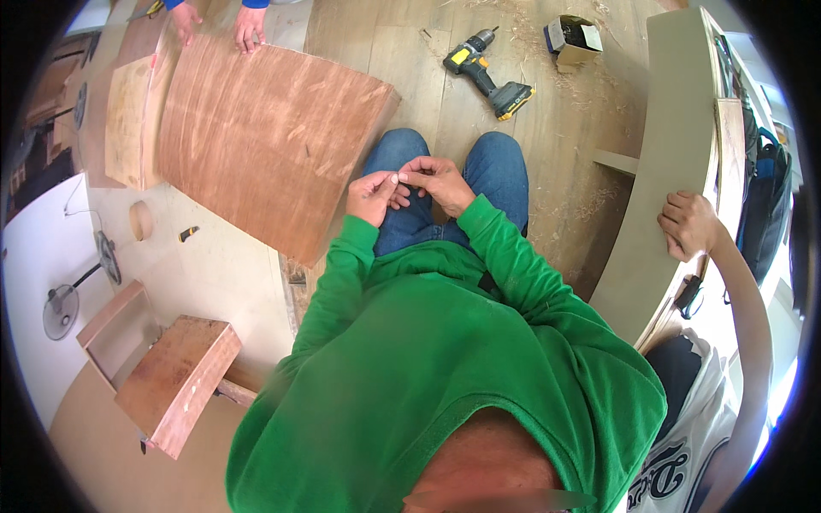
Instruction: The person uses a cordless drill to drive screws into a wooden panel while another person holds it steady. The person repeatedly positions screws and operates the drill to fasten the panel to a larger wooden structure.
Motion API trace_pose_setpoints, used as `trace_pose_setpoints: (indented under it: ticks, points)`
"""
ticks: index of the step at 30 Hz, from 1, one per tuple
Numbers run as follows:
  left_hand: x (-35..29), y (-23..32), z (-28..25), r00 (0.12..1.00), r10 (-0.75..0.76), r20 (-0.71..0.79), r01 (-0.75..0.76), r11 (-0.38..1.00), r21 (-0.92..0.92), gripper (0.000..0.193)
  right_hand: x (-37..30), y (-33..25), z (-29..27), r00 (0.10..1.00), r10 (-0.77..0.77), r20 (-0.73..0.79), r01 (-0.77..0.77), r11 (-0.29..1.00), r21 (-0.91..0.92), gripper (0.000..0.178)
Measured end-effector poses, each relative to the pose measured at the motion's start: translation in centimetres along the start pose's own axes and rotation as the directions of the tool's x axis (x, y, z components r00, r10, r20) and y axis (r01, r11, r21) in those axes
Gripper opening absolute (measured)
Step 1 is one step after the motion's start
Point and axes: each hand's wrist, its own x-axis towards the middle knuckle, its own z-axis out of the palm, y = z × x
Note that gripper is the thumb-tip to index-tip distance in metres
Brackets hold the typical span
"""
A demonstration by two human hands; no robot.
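Observation:
Over my lap my two hands meet at the fingertips. My left hand (372, 197) is closed in a pinch, and my right hand (438, 182) pinches against it from the right. Whatever lies between the fingertips is too small to make out. Just left of my knees stands a large reddish-brown wooden box or panel (265, 141), close to my left hand but not held by it. Beyond my knees a yellow and black cordless drill (484, 75) lies on the wooden floor, apart from both hands.
Another person's hands (248, 30) in blue sleeves touch the panel's far edge. At right, a second person's hand (687, 224) rests on a pale cabinet side (654, 179). A small open box (574, 39) sits near the drill. Left are a utility knife (188, 233), a fan (62, 311) and a wooden drawer-like piece (175, 376).

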Motion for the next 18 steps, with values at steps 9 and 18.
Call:
trace_pose_setpoints:
  ticks: [9,18]
  points:
    - [2.8,1.2,-2.8,0.992,-0.122,-0.008,0.121,0.989,-0.090,0.028,12.1,-3.4,-12.2,0.641,-0.708,-0.296,-0.052,0.345,-0.937,0.060]
    - [4.2,3.4,-3.0,0.929,-0.340,-0.144,0.314,0.933,-0.176,0.027,21.5,-7.0,-17.2,0.727,-0.189,-0.660,-0.542,0.432,-0.720,0.088]
